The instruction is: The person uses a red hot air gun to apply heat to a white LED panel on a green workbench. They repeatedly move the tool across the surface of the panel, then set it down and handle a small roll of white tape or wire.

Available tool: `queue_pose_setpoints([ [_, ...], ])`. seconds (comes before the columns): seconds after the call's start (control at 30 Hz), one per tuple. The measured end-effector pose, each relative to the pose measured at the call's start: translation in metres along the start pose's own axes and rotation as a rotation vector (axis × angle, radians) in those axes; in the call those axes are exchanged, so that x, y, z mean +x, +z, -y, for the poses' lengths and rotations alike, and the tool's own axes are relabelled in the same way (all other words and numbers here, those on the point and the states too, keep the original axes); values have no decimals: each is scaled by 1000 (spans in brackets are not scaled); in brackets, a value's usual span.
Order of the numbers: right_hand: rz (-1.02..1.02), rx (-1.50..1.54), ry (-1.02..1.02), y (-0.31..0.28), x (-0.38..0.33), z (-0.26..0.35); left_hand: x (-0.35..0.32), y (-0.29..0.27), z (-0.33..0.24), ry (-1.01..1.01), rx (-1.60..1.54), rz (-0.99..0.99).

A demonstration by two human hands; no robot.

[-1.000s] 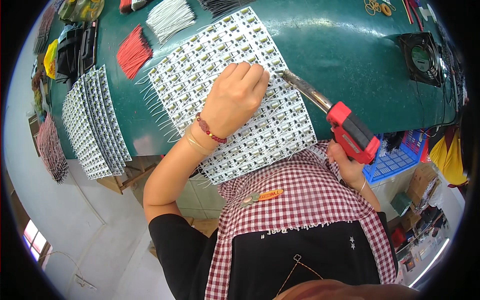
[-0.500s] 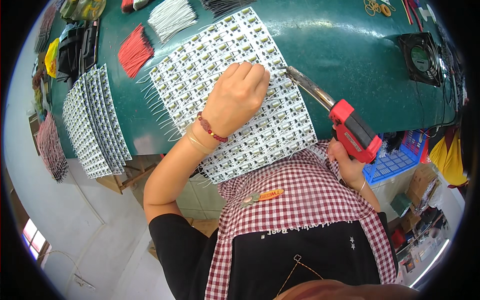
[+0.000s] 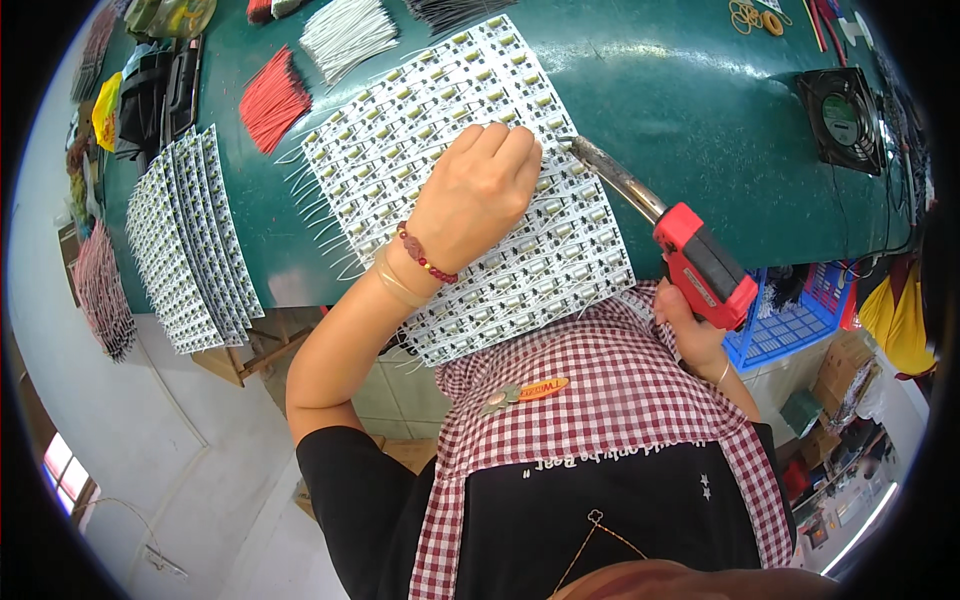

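A large white panel of small circuit boards [image 3: 585,255] lies at the table's front edge, with thin white wires [image 3: 325,222] sticking out along its left side. My left hand [image 3: 487,180] rests over the panel, its fingers curled and closed near the upper right part. Whatever the fingertips pinch is hidden beneath the hand. In my right hand [image 3: 690,325] is a red and black soldering gun [image 3: 705,265], gripped by its handle. Its metal barrel slants up and left, and the tip meets the panel just right of my left fingertips.
Bundles of red wires [image 3: 273,100], white wires [image 3: 348,38] and black wires [image 3: 460,12] lie beyond the panel. More circuit panels [image 3: 185,250] lean in a stack at the left. A black fan [image 3: 842,120] stands right; a blue crate [image 3: 790,325] sits below the table edge.
The soldering gun has shifted very slightly left, its tip still by my left fingertips. My left hand stays closed in nearly the same spot over the panel.
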State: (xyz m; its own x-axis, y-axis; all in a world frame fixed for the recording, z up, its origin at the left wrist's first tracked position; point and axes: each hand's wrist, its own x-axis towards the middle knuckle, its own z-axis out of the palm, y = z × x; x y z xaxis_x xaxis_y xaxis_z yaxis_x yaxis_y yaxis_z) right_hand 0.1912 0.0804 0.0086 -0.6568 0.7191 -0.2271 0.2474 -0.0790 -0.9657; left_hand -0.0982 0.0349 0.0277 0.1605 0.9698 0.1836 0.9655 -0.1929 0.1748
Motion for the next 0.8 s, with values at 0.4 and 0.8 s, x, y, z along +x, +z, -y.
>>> queue_pose_setpoints([
  [0.4, -22, 174, 6, 0, 6, 6, -2, 0, 0, 44, 111, -10],
  [0.8, 9, 838, 60, -4, 54, 13, -22, -9, -29, -333, -210, -164],
])
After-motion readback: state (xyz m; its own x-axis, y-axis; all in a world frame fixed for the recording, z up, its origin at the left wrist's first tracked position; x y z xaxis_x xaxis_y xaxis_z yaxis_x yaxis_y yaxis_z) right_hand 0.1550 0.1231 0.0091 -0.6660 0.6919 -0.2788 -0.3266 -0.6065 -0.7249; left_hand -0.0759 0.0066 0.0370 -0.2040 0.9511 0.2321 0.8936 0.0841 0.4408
